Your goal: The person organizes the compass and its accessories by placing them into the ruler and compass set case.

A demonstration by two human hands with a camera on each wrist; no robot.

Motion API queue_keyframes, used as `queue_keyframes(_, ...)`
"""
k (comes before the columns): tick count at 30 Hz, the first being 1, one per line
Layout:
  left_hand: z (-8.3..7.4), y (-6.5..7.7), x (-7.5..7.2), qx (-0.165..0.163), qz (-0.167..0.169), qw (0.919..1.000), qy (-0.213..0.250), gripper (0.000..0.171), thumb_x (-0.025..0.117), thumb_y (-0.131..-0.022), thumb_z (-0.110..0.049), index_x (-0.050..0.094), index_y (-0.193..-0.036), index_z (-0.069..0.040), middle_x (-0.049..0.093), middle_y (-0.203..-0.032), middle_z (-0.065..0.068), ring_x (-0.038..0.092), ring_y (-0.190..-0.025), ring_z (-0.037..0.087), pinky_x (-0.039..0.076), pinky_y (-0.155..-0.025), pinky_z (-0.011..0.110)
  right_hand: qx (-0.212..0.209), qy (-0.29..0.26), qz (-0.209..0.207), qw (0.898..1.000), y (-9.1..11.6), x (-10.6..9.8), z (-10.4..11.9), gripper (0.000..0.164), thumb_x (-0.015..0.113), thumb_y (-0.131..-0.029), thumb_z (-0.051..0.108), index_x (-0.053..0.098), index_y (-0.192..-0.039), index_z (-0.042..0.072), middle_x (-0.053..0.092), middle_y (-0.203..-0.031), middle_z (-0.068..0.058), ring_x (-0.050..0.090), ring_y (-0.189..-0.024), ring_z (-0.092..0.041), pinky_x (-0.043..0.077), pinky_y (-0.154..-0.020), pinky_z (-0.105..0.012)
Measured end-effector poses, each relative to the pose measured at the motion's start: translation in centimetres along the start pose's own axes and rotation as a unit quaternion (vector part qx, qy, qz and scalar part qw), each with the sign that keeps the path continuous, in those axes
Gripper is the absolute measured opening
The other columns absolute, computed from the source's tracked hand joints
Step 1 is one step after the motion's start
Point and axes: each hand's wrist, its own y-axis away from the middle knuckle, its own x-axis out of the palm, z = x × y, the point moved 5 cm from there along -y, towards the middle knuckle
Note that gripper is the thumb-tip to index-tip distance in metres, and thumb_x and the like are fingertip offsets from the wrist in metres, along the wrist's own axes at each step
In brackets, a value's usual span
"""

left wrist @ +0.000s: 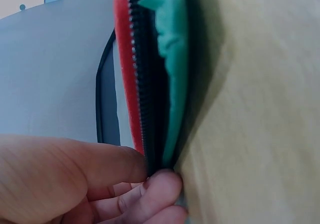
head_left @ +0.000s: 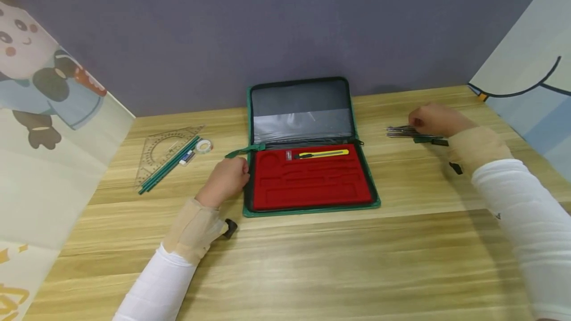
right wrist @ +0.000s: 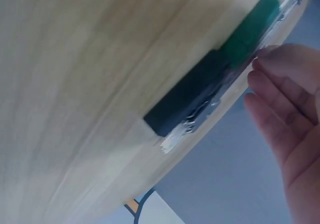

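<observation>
A green zip case (head_left: 312, 210) lies unfolded on the table, its red tray (head_left: 312, 182) holding a yellow utility knife (head_left: 327, 154) and a small clear box (head_left: 288, 155); other recesses are bare. My left hand (head_left: 227, 177) pinches the case's left edge, thumb on the zipper side and fingertips against the green cover. Over on the right, my right hand (head_left: 432, 119) has loosely bent fingers, with fingertips right at a bunch of metal drawing tools (head_left: 397, 132). A green block (right wrist: 252, 28) and a black block (right wrist: 185, 96) lie alongside those tools.
Left of the case lie a clear set square (head_left: 149, 152) with a protractor scale, green pencils (head_left: 169, 166), an eraser (head_left: 186, 157) and a white tape roll (head_left: 204, 146). A grey panel (head_left: 294, 28) rises behind the table.
</observation>
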Motion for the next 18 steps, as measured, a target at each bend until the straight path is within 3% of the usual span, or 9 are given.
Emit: queue_keyframes(18, 0.1, 0.0, 0.2, -0.005, -0.001, 1.0000, 0.002, 0.006, 0.057, -0.083, -0.005, 0.061, -0.080, 0.000, 0.059, -0.067, 0.007, 0.054, -0.063, 0.022, 0.046, -0.061, 0.034, 0.031, -0.055, 0.043, 0.997, 0.5, 0.6, -1.1, 0.016, 0.067, -0.075, -0.004, 0.065, -0.088, 0.003, 0.065, -0.081, -0.005, 0.061, -0.075, -0.022, 0.050, -0.069, -0.041)
